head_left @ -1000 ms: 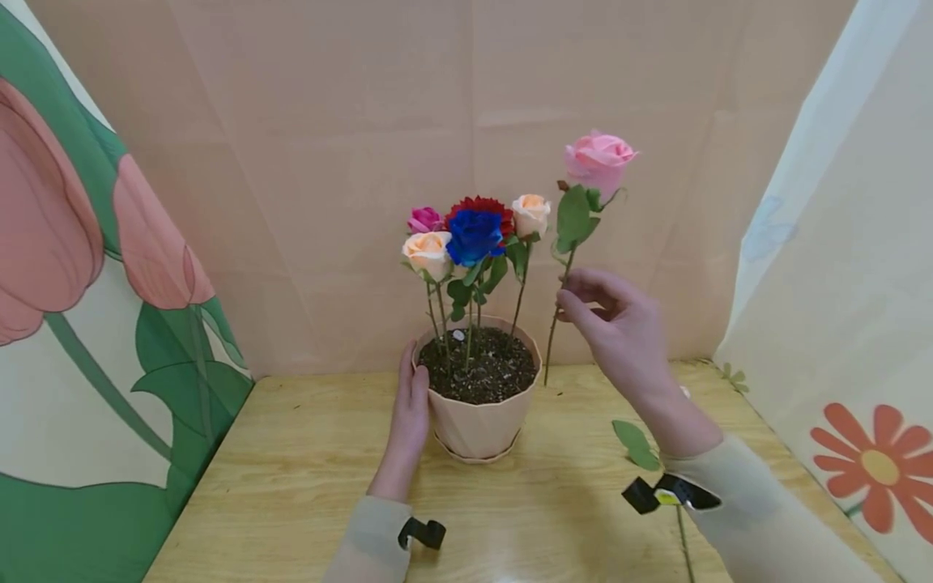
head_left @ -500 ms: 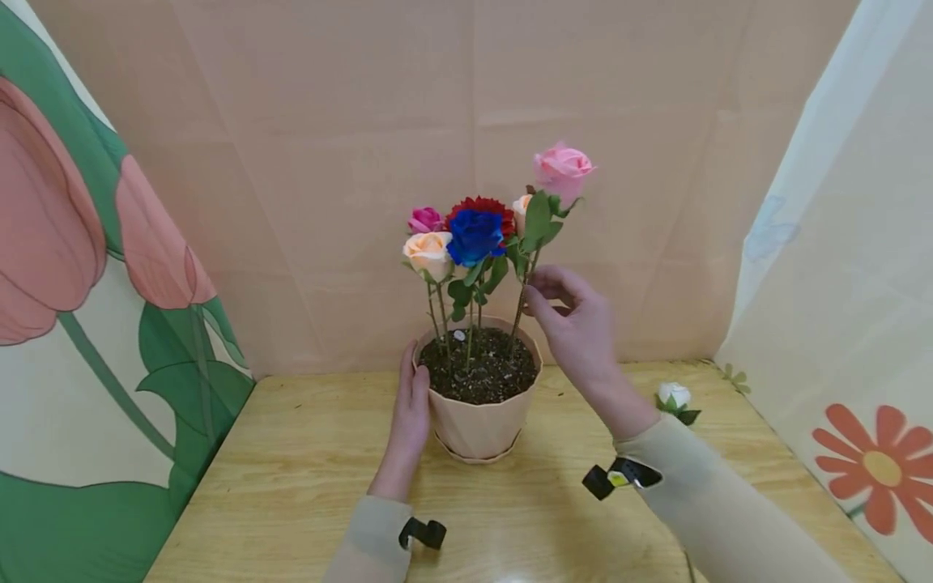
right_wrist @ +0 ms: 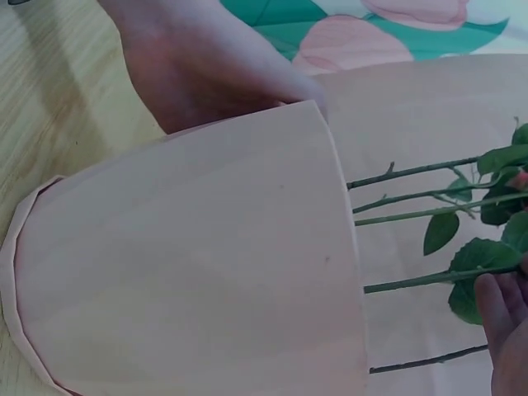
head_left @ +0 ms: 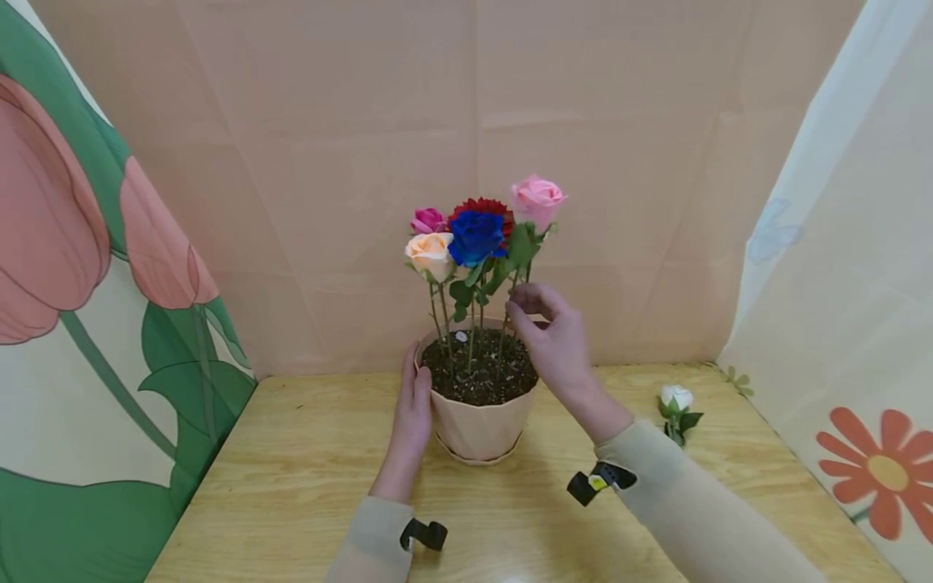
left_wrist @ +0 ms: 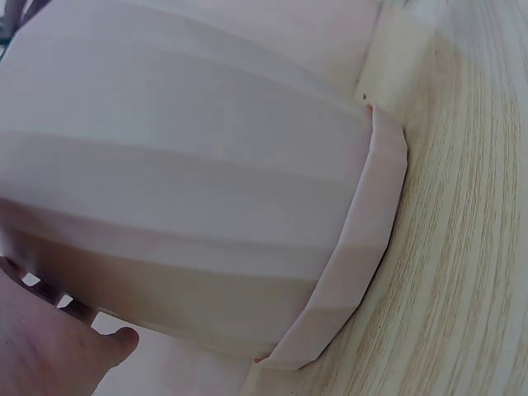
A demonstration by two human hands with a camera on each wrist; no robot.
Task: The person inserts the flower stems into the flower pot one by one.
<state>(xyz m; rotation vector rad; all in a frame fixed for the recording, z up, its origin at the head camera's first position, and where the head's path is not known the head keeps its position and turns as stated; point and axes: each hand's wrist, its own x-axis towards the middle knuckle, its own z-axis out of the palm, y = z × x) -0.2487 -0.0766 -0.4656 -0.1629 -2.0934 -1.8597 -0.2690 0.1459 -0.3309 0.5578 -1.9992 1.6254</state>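
Observation:
My right hand [head_left: 555, 344] pinches the stem of a pink rose [head_left: 538, 201] between thumb and fingertips, above the right side of a pale pink flowerpot [head_left: 481, 429]. In the right wrist view, the green stem [right_wrist: 412, 283] by the fingers runs down behind the pot's rim; its lower end sits in the dark soil [head_left: 477, 372]. My left hand [head_left: 413, 413] rests against the pot's left side with fingers extended. Standing in the soil are a blue rose [head_left: 477, 239], a red flower [head_left: 483, 206], a peach rose [head_left: 430, 253] and a magenta rose [head_left: 428, 219].
A white rose [head_left: 676, 398] lies on the wooden table [head_left: 306, 461] to the right, partly covered by the right sleeve [head_left: 700, 486]. Under the pot is a matching saucer [left_wrist: 351, 264]. A plain backdrop [head_left: 350, 121] stands close behind, with printed flower panels at both sides.
My right hand has carried the pink rose leftward over the pot and lowered it into the soil. Its bloom now hides the right-hand peach rose. The left hand stays put.

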